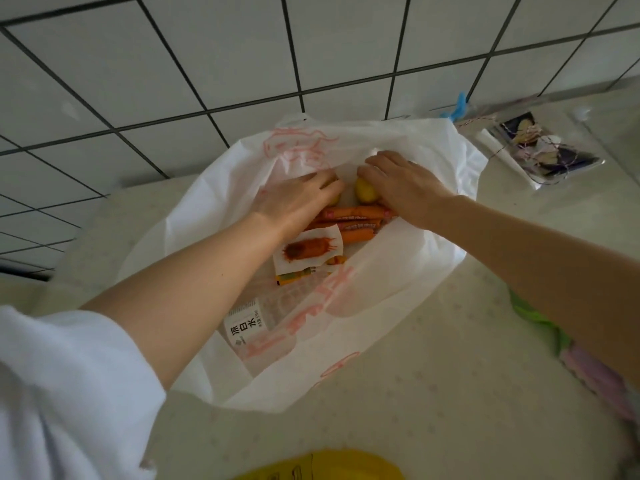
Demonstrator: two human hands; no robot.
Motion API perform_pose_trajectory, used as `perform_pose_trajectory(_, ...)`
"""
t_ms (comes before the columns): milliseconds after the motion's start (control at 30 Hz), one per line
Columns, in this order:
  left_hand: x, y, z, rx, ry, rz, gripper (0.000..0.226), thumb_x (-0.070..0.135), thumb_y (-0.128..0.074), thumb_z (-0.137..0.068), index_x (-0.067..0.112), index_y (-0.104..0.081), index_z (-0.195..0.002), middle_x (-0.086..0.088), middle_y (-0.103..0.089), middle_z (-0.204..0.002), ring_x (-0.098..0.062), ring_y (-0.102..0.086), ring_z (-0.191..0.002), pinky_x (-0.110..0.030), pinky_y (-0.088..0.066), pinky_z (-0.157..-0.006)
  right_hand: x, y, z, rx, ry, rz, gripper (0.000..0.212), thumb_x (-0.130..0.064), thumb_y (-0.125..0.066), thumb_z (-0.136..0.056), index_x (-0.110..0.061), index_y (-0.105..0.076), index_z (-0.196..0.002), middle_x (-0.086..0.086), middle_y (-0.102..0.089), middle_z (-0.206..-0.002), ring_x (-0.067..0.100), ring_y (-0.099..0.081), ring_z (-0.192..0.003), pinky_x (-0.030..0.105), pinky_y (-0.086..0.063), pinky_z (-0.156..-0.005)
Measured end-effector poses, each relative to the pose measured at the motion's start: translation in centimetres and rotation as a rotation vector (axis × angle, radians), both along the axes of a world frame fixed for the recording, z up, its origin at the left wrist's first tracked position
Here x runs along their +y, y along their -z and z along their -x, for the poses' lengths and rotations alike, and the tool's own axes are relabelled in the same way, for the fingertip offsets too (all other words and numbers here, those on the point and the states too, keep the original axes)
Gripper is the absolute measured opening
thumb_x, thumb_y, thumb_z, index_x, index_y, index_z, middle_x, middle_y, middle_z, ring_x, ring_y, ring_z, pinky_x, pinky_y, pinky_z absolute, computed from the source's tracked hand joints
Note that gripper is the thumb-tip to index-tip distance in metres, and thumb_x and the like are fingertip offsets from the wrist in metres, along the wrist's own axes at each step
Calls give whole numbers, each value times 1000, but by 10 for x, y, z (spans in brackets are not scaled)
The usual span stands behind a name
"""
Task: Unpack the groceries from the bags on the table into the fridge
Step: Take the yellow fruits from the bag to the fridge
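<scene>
A white plastic bag [408, 271] with red print lies open on the table. Inside it are two yellow potatoes, several orange sausages [356, 223], a white snack packet [308, 251] and a water bottle [249, 327] with a white label. My left hand [298, 199] reaches into the bag and covers one potato [334, 199], fingers curled over it. My right hand [401, 183] curls round the other potato [365, 192].
A tiled wall [242, 64] rises just behind the bag. A clear packet with dark contents [540, 147] lies at the right, with a blue clip [457, 107] near it. Something yellow [322, 465] shows at the bottom edge, and green and pink cloth [568, 348] at the right.
</scene>
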State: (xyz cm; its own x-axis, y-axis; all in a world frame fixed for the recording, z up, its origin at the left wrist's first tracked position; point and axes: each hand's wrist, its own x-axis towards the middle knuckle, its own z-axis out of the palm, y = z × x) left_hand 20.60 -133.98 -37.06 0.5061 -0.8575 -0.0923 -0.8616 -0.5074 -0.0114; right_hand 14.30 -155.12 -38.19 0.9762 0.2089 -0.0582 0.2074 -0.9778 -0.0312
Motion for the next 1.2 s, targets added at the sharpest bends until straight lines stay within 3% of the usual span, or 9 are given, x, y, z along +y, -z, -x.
perform_pose_trajectory(133, 10, -3, 15, 97, -118, 137, 39, 49, -44, -95, 40, -45, -133, 10, -45, -140, -17, -42, -126, -43, -39, -101, -4, -7, 13, -18, 32, -77, 54, -19, -54, -95, -14, -32, -144, 12, -25, -154, 31, -23, -142, 43, -34, -110)
perform_pose_trajectory(233, 19, -10, 34, 13, -62, 269, 40, 67, -39, -91, 51, -48, -127, 21, -48, -136, -4, -43, -121, -28, -32, -100, 1, -17, 31, -58, 38, -123, 57, -16, -59, -93, -8, -34, -143, 13, -26, -154, 32, -27, -140, 42, -37, -108)
perform_pose_trajectory(400, 37, -23, 72, 89, -104, 279, 48, 42, -46, -100, 28, -40, -145, 0, -35, -153, -20, -33, -138, -32, -24, -109, 23, -41, 81, -77, 61, -353, 64, -21, -68, -87, -3, -38, -140, 15, -43, -143, 32, -42, -131, 38, -37, -106)
perform_pose_trajectory(533, 61, -43, 117, 66, -104, 435, 49, 12, -63, -93, 14, -48, -139, -10, -43, -145, -30, -45, -129, -34, -39, -107, 54, -69, 131, -119, 55, -507, 60, -15, -67, -87, -7, -38, -138, 13, -46, -139, 32, -52, -117, 37, -46, -97)
perform_pose_trajectory(733, 111, -81, 211, 315, -406, 716, 57, 15, -71, -86, 17, -48, -138, -2, -43, -144, -15, -45, -128, -27, -41, -106, 116, -103, 222, -165, 68, -623, 58, -9, -68, -85, -7, -42, -136, 14, -46, -137, 30, -51, -118, 34, -48, -94)
perform_pose_trajectory(867, 156, -107, 288, 396, -556, 829, 60, 16, -77, -81, 21, -50, -134, 2, -52, -132, -14, -56, -114, -31, -52, -94, 163, -126, 285, -167, 131, -734, 56, -9, -71, -84, -14, -47, -135, 8, -47, -134, 20, -50, -114, 8, -36, -90)
perform_pose_trajectory(1067, 231, -123, 397, 526, -843, 1023, 55, 25, -76, -82, 22, -53, -132, 12, -56, -122, -5, -59, -102, -12, -52, -75, 237, -143, 372, -107, 186, -951, 55, -7, -74, -80, -27, -53, -127, -8, -48, -127, 14, -54, -113, 38, -53, -91)
perform_pose_trajectory(1133, 256, -124, 432, 560, -915, 1093, 54, 25, -77, -81, 22, -55, -130, 8, -60, -120, -5, -62, -99, -14, -53, -73, 266, -144, 399, -75, 184, -1010, 54, -7, -76, -78, -27, -54, -123, -8, -49, -124, 13, -56, -110, 35, -55, -87)
perform_pose_trajectory(1200, 283, -124, 466, 577, -992, 1132, 53, 26, -77, -80, 23, -56, -128, 6, -63, -116, -3, -64, -94, -14, -53, -71, 296, -146, 426, -51, 202, -1073, 52, -9, -78, -76, -28, -53, -118, -7, -50, -119, 5, -56, -106, 21, -55, -81)
